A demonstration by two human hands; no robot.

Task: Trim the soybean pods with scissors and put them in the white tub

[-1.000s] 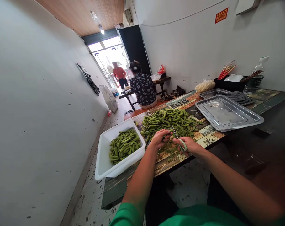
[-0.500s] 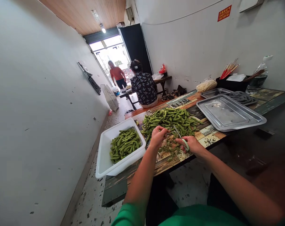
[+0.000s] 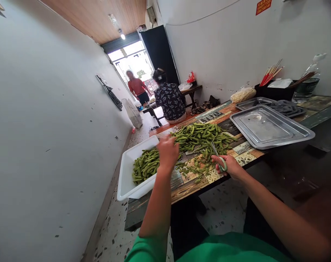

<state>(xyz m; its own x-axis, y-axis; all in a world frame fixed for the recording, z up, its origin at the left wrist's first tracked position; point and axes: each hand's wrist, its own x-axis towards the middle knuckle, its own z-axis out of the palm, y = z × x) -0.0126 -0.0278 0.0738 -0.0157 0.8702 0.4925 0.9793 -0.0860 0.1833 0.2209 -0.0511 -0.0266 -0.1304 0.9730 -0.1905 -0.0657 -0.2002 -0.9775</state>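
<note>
My right hand [image 3: 228, 167] is closed around the green handles of a pair of scissors [image 3: 223, 164], blades pointing up and away over the table. Blurred by motion, my left hand [image 3: 168, 149] is raised at the right rim of a white plastic tub [image 3: 125, 178]; its fingers are smeared, so what it holds cannot be made out. Green edamame pods [image 3: 146, 165] lie inside the tub, partly hidden by that hand. A larger heap of pods [image 3: 198, 136] spreads over the table beyond both hands. Small trimmed scraps [image 3: 199, 167] are scattered nearer me, between the hands.
Metal trays [image 3: 271, 127] rest at the table's right, near a black box [image 3: 274, 91] of skewers and a plastic bottle [image 3: 307, 82]. A seated person [image 3: 169, 98] and a standing person [image 3: 138, 87] are farther back. A white wall [image 3: 58, 127] runs along the left.
My left hand has moved left from near the scissors to the tub's rim. My right hand, still on the scissors, has shifted slightly right and down. The view has turned a little.
</note>
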